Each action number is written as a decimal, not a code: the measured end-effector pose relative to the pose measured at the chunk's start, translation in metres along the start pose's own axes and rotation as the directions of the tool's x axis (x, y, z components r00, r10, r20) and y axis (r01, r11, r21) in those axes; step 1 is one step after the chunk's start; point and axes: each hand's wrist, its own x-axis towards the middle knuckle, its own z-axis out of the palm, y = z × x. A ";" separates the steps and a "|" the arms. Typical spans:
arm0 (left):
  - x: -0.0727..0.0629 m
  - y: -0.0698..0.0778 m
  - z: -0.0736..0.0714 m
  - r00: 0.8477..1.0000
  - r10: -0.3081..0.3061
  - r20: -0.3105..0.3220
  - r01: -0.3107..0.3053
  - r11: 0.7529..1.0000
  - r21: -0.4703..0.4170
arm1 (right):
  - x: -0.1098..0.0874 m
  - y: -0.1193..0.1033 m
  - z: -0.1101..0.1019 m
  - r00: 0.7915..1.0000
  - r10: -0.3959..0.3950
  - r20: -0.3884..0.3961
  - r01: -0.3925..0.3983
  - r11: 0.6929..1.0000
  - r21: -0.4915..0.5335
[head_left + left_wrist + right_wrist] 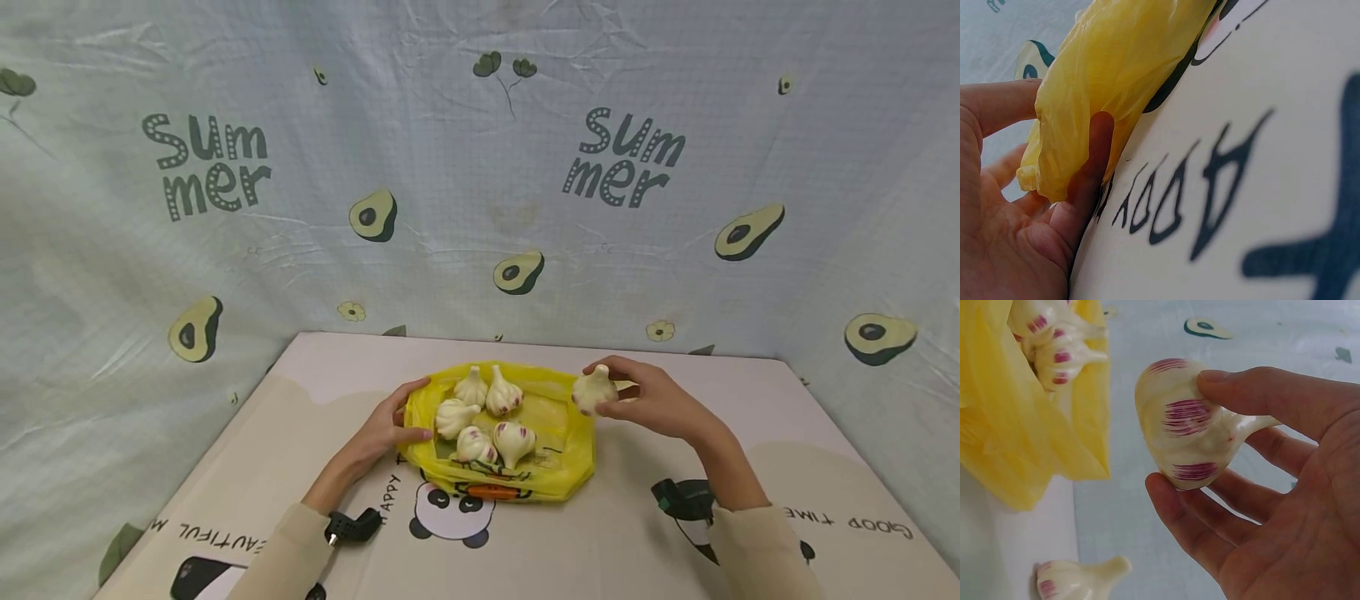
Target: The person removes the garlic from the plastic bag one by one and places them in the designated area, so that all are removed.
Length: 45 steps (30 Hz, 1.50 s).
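Note:
A yellow plastic bag (pixel 573 467) lies on the table with its mouth spread open. Several white garlic bulbs (pixel 514 442) with purple streaks sit inside, mostly toward its left. My left hand (pixel 382 425) grips the bag's left side, its thumb on the near face and other fingers on the far side, as the left wrist view shows. To the right of the bag, my right hand (pixel 648 400) holds one garlic bulb (pixel 1185 425) between thumb and fingers, beside the bag's right rim. Another garlic bulb (pixel 1079 578) appears low in the right wrist view, outside the bag.
The table (pixel 540 554) has a pale cover printed with pandas and lettering. A light curtain (pixel 450 150) with avocado prints hangs behind and at both sides. Dark straps with devices (pixel 352 527) are worn on both wrists.

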 end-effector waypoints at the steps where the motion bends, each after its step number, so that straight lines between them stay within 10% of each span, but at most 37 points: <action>1: 0.000 0.000 0.000 1.000 -0.001 0.001 0.001 1.000 0.000 | -0.001 0.001 -0.001 1.000 0.000 -0.005 0.000 1.000 -0.001; 45: 0.000 -0.001 0.000 1.000 -0.001 -0.009 0.001 1.000 0.009 | -0.031 0.018 -0.050 0.990 0.042 -0.137 -0.045 0.999 -0.020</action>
